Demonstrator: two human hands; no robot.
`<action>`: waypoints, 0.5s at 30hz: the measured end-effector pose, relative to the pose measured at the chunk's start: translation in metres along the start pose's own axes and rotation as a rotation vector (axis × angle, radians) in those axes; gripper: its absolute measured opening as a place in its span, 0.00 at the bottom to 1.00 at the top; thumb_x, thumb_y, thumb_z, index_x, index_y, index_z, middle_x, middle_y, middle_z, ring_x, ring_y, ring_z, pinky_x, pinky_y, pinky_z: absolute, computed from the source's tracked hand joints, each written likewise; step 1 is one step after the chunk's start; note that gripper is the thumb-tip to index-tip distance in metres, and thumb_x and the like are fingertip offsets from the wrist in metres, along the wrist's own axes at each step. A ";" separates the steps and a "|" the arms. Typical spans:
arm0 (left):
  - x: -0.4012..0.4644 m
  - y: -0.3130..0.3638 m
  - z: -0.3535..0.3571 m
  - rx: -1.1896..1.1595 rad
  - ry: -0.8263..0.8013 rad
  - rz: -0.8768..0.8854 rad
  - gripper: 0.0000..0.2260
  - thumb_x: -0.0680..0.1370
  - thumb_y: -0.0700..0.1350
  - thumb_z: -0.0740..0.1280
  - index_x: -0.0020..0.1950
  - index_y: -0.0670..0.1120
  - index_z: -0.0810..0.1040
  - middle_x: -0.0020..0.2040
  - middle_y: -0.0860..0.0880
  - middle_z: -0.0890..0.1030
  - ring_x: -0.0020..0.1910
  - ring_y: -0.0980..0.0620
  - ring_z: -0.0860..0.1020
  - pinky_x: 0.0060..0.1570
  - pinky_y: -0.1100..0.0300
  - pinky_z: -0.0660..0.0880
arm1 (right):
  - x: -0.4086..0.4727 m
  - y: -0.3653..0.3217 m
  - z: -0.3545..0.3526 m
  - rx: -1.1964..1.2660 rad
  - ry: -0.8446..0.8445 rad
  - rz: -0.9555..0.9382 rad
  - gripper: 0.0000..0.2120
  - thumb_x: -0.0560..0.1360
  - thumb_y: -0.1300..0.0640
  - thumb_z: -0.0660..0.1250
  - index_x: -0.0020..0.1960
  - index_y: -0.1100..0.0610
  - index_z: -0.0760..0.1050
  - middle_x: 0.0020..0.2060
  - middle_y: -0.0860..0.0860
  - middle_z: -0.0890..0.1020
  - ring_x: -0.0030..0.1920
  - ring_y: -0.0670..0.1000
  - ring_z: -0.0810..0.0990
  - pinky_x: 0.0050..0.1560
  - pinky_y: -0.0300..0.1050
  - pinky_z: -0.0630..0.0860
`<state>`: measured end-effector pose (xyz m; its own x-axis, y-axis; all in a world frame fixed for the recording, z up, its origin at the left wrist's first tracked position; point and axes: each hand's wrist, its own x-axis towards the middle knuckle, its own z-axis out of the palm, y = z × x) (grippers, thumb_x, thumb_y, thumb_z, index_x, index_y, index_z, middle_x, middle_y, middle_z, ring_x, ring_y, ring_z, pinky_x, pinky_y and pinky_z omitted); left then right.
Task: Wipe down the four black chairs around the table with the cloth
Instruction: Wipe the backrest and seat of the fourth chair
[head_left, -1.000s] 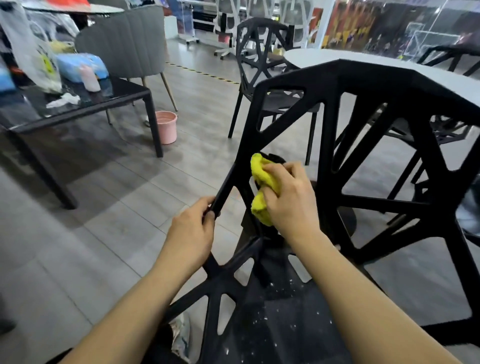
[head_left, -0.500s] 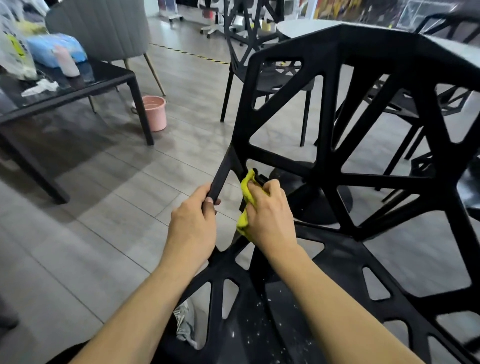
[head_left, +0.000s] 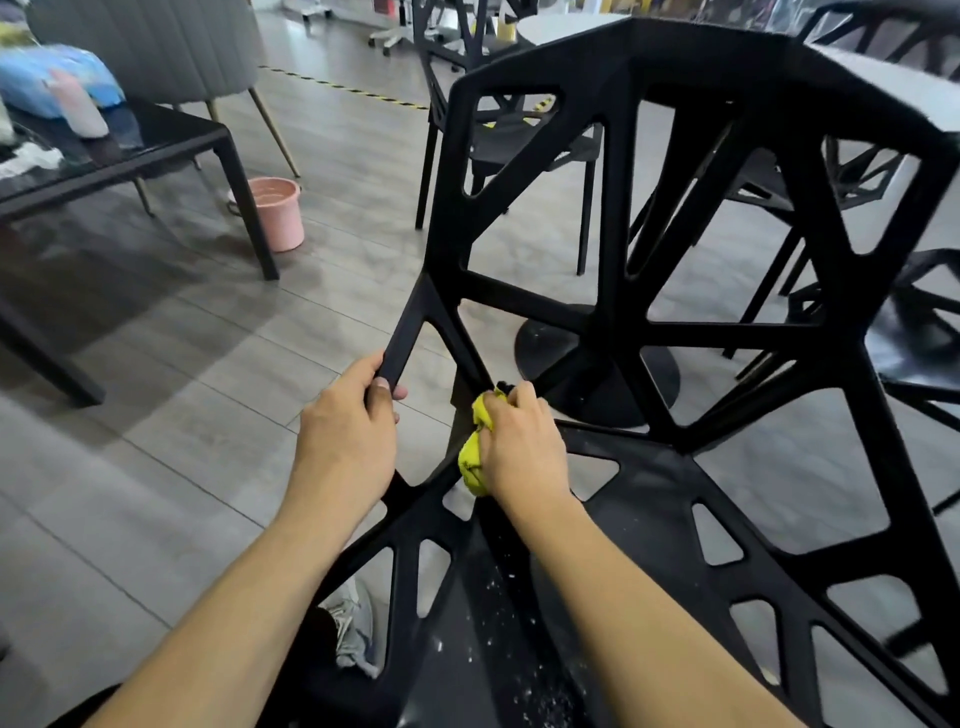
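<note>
Head view, hands gripping chair (head_left: 618, 249), cloth (head_left: 474, 457)

No words, numbers or brand names can be read anywhere. The blue packet (head_left: 62, 78) on the dark table (head_left: 156, 150) has some print on it, but it is too blurry to make out.
</note>
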<state>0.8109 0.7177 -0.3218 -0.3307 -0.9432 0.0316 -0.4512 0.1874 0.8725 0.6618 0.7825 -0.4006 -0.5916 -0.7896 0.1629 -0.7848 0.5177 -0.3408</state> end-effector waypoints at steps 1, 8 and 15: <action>-0.001 0.000 -0.001 -0.002 0.000 -0.003 0.15 0.85 0.43 0.56 0.69 0.54 0.75 0.46 0.58 0.83 0.43 0.55 0.82 0.53 0.51 0.80 | 0.003 -0.002 -0.006 -0.010 -0.004 0.025 0.11 0.78 0.57 0.62 0.59 0.54 0.77 0.55 0.52 0.70 0.52 0.54 0.73 0.44 0.47 0.71; 0.001 0.002 -0.002 -0.023 -0.027 -0.005 0.17 0.84 0.43 0.57 0.52 0.67 0.73 0.45 0.56 0.84 0.43 0.51 0.82 0.52 0.48 0.80 | 0.025 0.038 -0.059 0.227 0.554 0.224 0.13 0.74 0.60 0.66 0.57 0.57 0.71 0.55 0.57 0.70 0.51 0.59 0.73 0.49 0.51 0.72; 0.003 -0.001 -0.002 -0.008 -0.055 -0.002 0.15 0.84 0.44 0.56 0.64 0.61 0.75 0.45 0.55 0.83 0.44 0.47 0.81 0.52 0.46 0.79 | 0.021 0.021 -0.007 0.264 0.348 0.240 0.12 0.75 0.62 0.65 0.58 0.59 0.70 0.53 0.59 0.69 0.45 0.61 0.75 0.47 0.51 0.73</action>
<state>0.8123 0.7145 -0.3213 -0.3746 -0.9272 0.0033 -0.4457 0.1832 0.8762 0.6315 0.7788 -0.3973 -0.8116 -0.4787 0.3349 -0.5720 0.5344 -0.6223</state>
